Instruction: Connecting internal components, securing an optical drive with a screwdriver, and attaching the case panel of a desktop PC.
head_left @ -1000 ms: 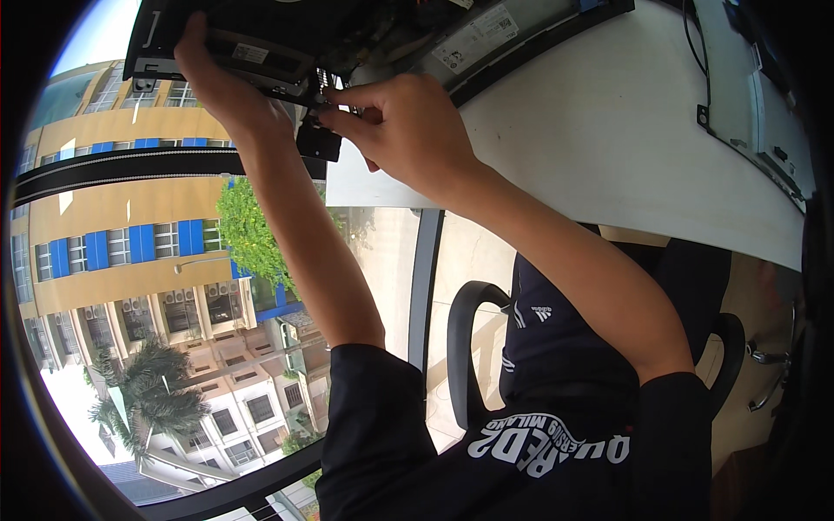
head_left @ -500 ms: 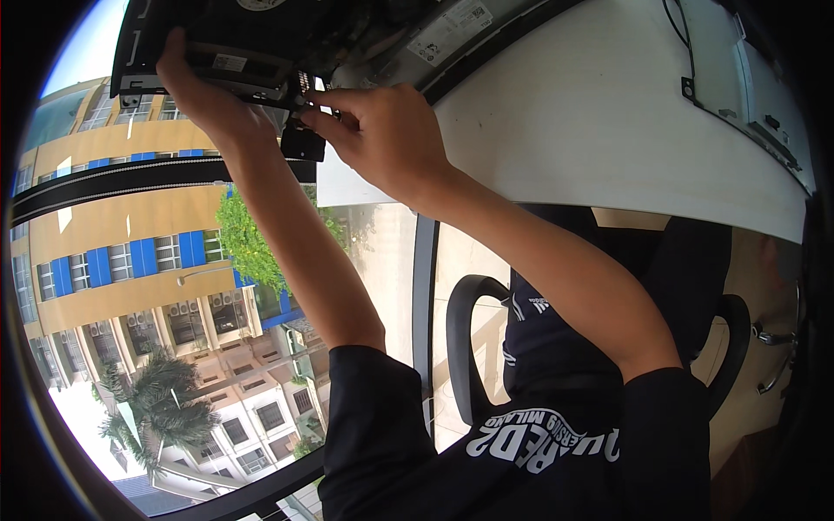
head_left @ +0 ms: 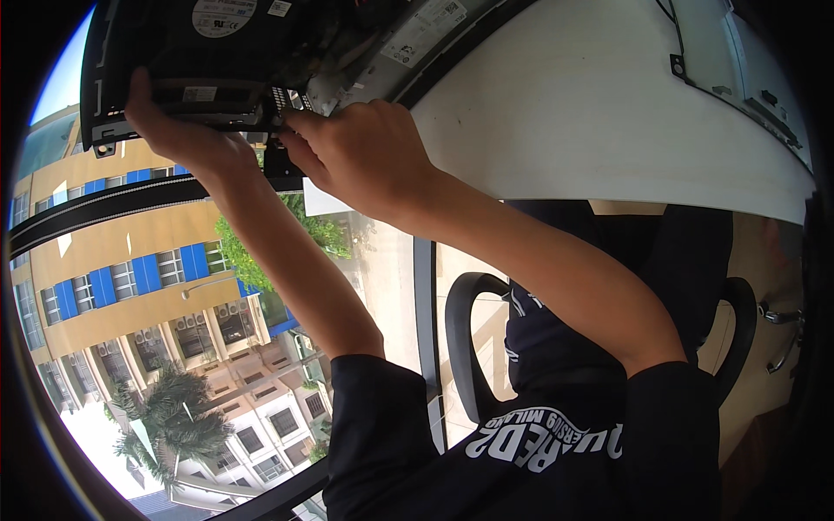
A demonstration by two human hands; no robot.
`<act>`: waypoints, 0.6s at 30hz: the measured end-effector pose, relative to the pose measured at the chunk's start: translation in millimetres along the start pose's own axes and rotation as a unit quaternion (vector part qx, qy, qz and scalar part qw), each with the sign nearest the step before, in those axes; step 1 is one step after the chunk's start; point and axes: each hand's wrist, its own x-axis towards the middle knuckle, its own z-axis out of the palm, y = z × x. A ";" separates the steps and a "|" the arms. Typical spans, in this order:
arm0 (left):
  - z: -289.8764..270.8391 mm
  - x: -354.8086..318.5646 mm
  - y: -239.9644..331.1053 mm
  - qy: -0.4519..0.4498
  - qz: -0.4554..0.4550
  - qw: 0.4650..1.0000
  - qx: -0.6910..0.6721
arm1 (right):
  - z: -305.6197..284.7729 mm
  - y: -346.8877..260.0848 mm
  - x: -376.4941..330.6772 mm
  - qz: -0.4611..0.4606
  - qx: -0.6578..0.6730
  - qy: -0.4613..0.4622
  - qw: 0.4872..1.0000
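A black computer case [head_left: 122,52], its inside exposed, fills the upper left. A blower fan with a round pale label [head_left: 222,17] shows in it. My left hand [head_left: 193,146] grips the case's near edge, thumb up along the side and the other fingers mostly hidden. My right hand [head_left: 369,156] is at the case's near corner, thumb and index finger pinched beside a perforated metal piece [head_left: 280,100]. What lies between those fingertips is too small and hidden to make out. Below them hangs a dark flat part [head_left: 280,161], partly covered.
A white tabletop [head_left: 556,113] stretches to the right of the case. At the far right lies a pale panel [head_left: 756,78] with a black cable [head_left: 667,10] by it. A window frame [head_left: 95,204] runs along the left. A chair armrest [head_left: 465,347] stands beside my lap.
The case and both hands now appear lower and further left in the picture, and more of the fan shows. My right hand keeps its pinch at the corner; the dark flat part is more covered.
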 end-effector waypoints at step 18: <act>7.6 3.3 2.8 0.010 -0.019 1.000 0.005 | 0.9 1.5 1.8 0.015 0.027 -0.012 0.999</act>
